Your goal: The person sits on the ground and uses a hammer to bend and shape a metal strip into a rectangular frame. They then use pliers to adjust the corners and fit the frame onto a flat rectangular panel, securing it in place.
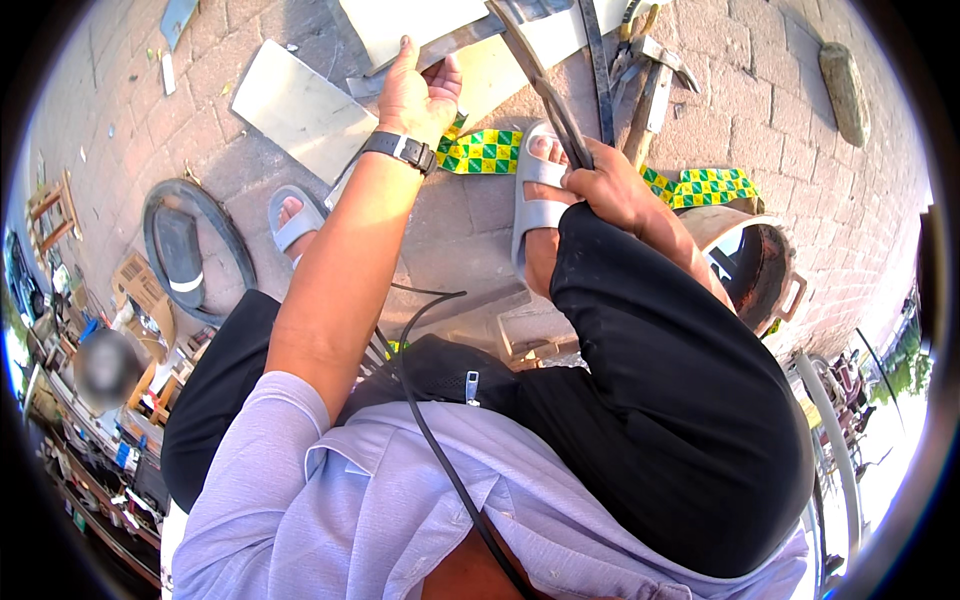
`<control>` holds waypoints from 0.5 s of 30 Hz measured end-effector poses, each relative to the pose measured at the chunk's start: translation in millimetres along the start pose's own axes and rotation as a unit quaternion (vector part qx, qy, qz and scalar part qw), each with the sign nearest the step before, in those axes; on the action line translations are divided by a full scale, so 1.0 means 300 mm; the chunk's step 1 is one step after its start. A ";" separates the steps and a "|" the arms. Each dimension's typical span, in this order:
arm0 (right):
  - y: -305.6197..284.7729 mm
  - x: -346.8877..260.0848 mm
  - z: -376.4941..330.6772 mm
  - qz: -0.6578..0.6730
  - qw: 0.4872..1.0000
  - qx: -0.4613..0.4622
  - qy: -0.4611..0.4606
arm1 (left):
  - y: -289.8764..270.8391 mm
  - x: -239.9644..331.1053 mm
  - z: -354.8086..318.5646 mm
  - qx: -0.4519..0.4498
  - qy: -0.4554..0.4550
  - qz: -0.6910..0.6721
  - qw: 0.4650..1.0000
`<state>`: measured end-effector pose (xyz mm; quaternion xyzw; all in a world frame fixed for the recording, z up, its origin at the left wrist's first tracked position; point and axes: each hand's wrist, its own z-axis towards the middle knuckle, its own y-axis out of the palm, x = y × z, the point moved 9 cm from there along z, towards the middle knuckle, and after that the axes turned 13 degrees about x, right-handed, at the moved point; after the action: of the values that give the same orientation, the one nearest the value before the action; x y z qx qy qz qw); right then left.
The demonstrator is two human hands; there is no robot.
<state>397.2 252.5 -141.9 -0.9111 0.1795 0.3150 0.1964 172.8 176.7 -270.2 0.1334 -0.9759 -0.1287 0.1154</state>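
Cutting sheet metal on paving.
Left hand (pixel 420 92) pinching the metal sheet (pixel 420 30) edge; right hand (pixel 610 185) closed around shears (pixel 545 95) handles, blades reaching the sheet.

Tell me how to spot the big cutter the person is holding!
Find the brick-paved ground, then the foot in a grey slide sandal. Above it, the right hand grips long dark metal shears, thinner and darker than the pale metal sheets.

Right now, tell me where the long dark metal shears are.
In the head view, the long dark metal shears are upper centre, handles gripped by the right hand, blades reaching the pale sheet metal under the left hand.
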 end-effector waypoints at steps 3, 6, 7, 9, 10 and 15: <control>0.005 0.014 0.003 -0.020 1.000 0.000 0.002 | -0.002 0.000 -0.003 0.007 -0.001 -0.002 1.000; 0.000 0.025 0.009 -0.014 1.000 -0.001 0.000 | -0.003 0.003 -0.003 0.007 0.002 0.000 1.000; -0.001 0.025 0.010 -0.006 1.000 -0.001 -0.001 | -0.005 0.005 -0.003 0.008 0.005 0.001 1.000; 0.001 0.003 0.001 -0.005 1.000 -0.007 -0.009 | -0.006 0.006 -0.001 0.008 0.006 0.003 1.000; 0.002 -0.006 -0.002 -0.005 1.000 -0.010 -0.013 | -0.006 0.005 -0.001 0.008 0.005 0.004 1.000; 0.007 -0.001 0.006 -0.021 1.000 -0.001 -0.023 | -0.009 0.002 0.009 0.008 0.002 0.005 1.000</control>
<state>395.2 251.5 -143.7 -0.9073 0.1552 0.3322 0.2058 172.0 174.5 -273.5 0.1300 -0.9772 -0.1207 0.1165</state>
